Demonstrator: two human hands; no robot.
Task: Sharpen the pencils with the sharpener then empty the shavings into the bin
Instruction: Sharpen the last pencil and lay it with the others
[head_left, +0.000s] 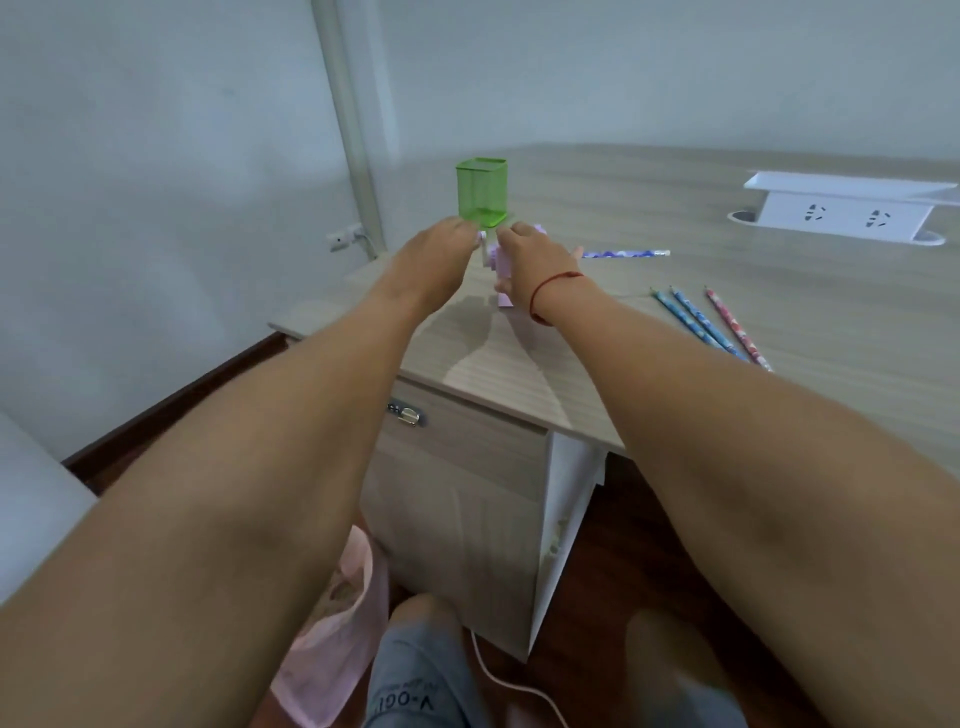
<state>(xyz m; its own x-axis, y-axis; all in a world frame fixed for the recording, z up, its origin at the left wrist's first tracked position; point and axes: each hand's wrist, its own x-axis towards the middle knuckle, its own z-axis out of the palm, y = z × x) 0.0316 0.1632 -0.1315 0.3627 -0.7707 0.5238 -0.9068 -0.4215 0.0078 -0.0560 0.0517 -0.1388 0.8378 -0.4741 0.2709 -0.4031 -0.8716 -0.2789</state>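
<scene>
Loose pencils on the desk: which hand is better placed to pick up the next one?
Right, probably. The three loose pencils lie beside the right forearm, and the right hand grips the sharpener on the side nearest them. The left hand sits on the sharpener's other side, farther away.

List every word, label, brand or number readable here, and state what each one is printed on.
"V-OGI": large letters on the grey trouser leg at the bottom edge; the word may run on out of sight.
A smaller line just above it on the same leg: too blurred to read.
The sharpener, pencils and socket block: no legible text. The pencils show only printed patterns.
</scene>
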